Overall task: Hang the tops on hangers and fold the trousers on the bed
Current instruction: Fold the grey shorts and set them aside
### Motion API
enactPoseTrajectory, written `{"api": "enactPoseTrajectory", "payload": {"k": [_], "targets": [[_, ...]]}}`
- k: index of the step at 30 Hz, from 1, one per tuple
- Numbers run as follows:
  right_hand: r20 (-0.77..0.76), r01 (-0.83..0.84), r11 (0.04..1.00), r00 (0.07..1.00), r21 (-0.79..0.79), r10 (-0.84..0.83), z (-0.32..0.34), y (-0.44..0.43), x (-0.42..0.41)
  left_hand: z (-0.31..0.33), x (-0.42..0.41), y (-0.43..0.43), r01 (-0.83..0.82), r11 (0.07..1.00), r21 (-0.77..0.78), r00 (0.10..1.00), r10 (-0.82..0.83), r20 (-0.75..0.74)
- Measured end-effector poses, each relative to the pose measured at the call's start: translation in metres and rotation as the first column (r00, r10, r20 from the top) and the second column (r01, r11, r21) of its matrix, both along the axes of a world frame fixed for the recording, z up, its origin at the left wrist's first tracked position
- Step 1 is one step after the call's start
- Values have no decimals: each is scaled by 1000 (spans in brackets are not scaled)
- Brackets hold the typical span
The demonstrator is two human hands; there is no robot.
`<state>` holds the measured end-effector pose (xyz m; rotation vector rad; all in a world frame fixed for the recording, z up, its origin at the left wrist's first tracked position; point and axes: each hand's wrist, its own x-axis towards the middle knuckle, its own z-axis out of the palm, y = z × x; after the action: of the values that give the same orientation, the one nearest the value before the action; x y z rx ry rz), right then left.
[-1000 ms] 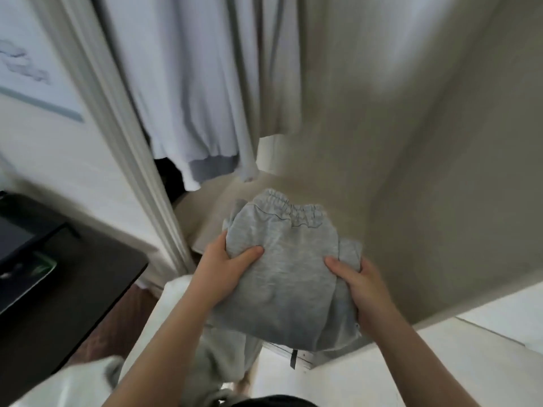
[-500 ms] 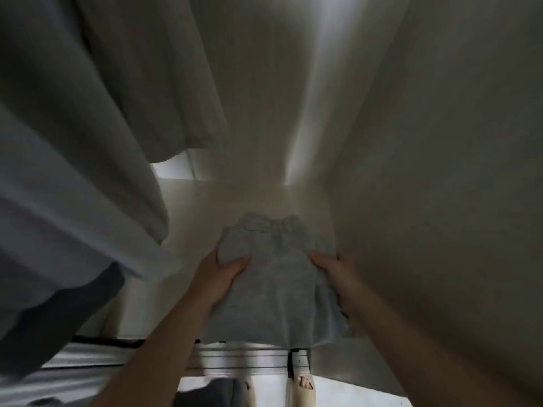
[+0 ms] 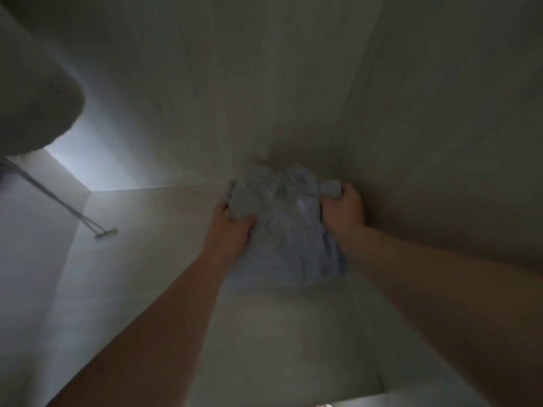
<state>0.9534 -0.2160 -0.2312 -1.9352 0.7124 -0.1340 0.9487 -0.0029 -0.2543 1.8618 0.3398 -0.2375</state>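
Note:
Folded grey trousers [image 3: 283, 224] lie deep inside a dim wardrobe compartment, close to its back right corner. My left hand [image 3: 232, 230] grips their left edge, thumb on top. My right hand [image 3: 342, 210] grips their right edge, fingers curled round the fabric. Both forearms reach forward from the bottom of the view. The far end of the trousers is in shadow and blurred.
The wardrobe floor panel [image 3: 164, 245] spreads left of the trousers. The right side wall [image 3: 455, 142] stands close to my right hand. A hanging garment [image 3: 32, 92] fills the top left, with a cord and its flat end [image 3: 105, 233] dangling below it.
Both hands have pushed the folded trousers further into the wardrobe, toward the back right corner. My view has moved inside, so the hanging tops have slid off to the upper left.

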Motion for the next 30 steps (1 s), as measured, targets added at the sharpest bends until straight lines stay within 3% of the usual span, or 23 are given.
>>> {"api": "enactPoseTrajectory", "payload": {"k": [2,3,5,7,9,12,18,21,25,27,30], "targets": [[-127,-38,978,992,-204,12,-10,0,12,-10,17,-6,73,963,258,994,-50,-93],[-214,-119,930,976,-348,45,-15,3,11,-17,18,-8,125,898,422,990,-85,-113],[-348,-336,732,927,-593,143,-32,10,0,-35,11,-14,179,745,642,979,-199,-43],[-388,-485,569,874,-664,293,-54,14,-6,-57,4,-24,195,646,738,936,-347,56],[-432,-584,490,811,-647,395,-79,15,-6,-80,3,-29,252,576,778,886,-461,55],[-467,-597,508,803,-621,371,-117,9,-3,-114,7,-32,339,513,789,851,-525,-24],[-367,-530,550,847,-646,385,-157,-9,6,-136,13,-41,248,568,785,879,-472,64],[-518,-677,544,734,-496,440,-147,-18,19,-128,27,-40,399,512,761,852,-514,-101],[-735,-834,436,523,-338,431,-108,-28,25,-102,23,-37,544,437,716,793,-547,-269],[-752,-834,433,519,-342,405,-90,-23,8,-89,2,-35,568,450,689,788,-540,-297],[-712,-786,537,564,-306,419,-65,-6,-38,-71,-46,-27,584,516,626,792,-530,-302]]}}
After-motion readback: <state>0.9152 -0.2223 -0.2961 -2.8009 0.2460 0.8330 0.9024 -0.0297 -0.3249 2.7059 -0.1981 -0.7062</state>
